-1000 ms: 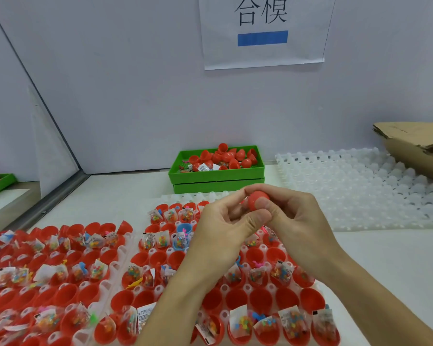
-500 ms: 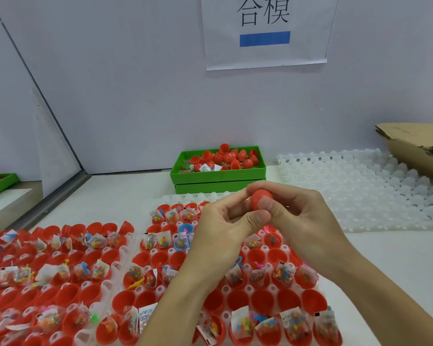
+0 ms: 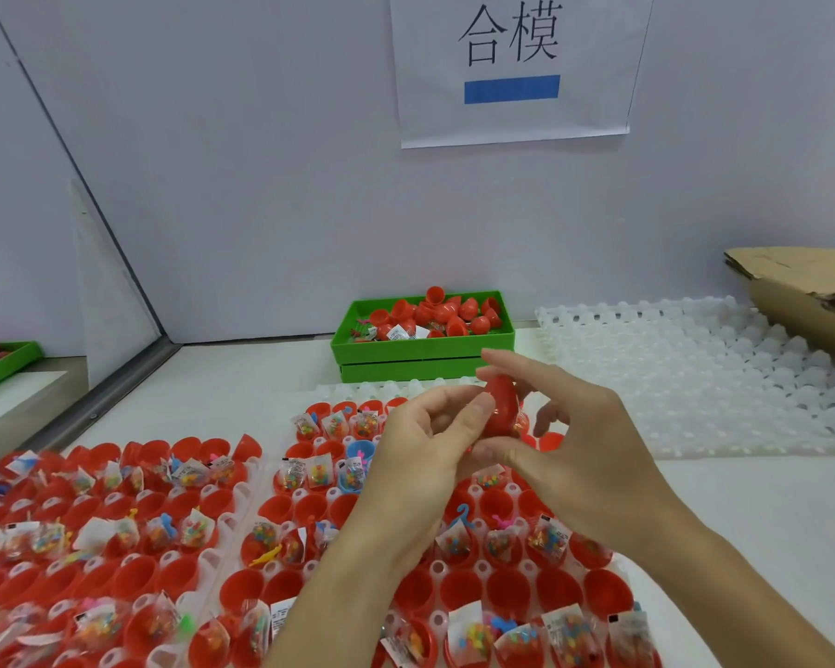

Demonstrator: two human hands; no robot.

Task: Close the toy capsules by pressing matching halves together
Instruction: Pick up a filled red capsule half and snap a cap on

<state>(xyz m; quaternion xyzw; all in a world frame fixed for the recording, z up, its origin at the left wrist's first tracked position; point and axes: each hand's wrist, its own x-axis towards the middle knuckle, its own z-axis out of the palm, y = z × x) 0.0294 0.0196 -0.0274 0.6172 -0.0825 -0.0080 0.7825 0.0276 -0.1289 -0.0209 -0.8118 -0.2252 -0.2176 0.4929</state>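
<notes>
A red egg-shaped toy capsule (image 3: 500,408) is held upright above the trays, its two halves together. My right hand (image 3: 586,458) pinches it, index fingertip on its top and thumb under its base, the other fingers spread behind. My left hand (image 3: 423,458) holds its left side with thumb and curled fingers. Below lies a white tray (image 3: 437,567) of open red halves, many with small bagged toys inside; one half is blue (image 3: 357,467).
A second tray of filled red halves (image 3: 213,554) lies at the left. A green bin (image 3: 423,351) of loose red halves stands at the back. Bare white trays (image 3: 695,378) and a cardboard box (image 3: 806,291) are on the right.
My right fingers have loosened and spread, so more of the capsule shows and it now stands upright. Both hands stay in nearly the same place.
</notes>
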